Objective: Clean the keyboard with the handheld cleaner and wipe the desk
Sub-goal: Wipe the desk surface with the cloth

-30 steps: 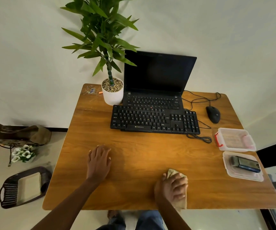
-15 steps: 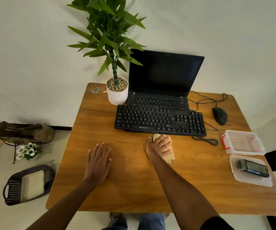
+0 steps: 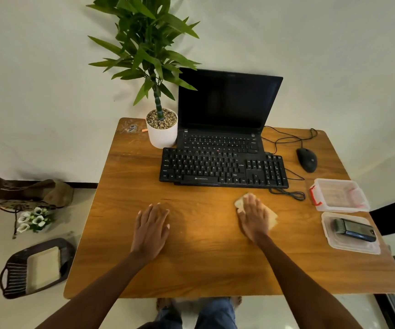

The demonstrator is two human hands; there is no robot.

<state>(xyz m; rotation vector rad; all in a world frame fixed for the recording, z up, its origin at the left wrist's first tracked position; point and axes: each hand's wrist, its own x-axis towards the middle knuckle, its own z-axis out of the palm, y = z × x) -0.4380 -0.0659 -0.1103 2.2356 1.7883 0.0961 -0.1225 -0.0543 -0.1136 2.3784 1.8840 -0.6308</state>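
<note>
My right hand [image 3: 253, 217] lies flat on a small tan cloth [image 3: 272, 218], pressing it on the wooden desk [image 3: 203, 257] just in front of the black keyboard [image 3: 222, 169]. My left hand [image 3: 152, 225] rests flat on the desk, fingers straight, holding nothing. The dark handheld cleaner [image 3: 354, 230] lies in a clear plastic tray [image 3: 350, 245] at the desk's right edge, apart from both hands.
An open laptop [image 3: 225, 108] stands behind the keyboard, with a potted plant [image 3: 162, 129] to its left. A black mouse [image 3: 306, 159] and its cable [image 3: 287, 193] lie at the right. A clear lidded box [image 3: 339, 195] sits beyond the tray. A bag, flowers and a basket lie on the floor, left.
My right hand slid the cloth from the desk's near edge up toward the keyboard, then right and slightly back. My left hand stayed in place.
</note>
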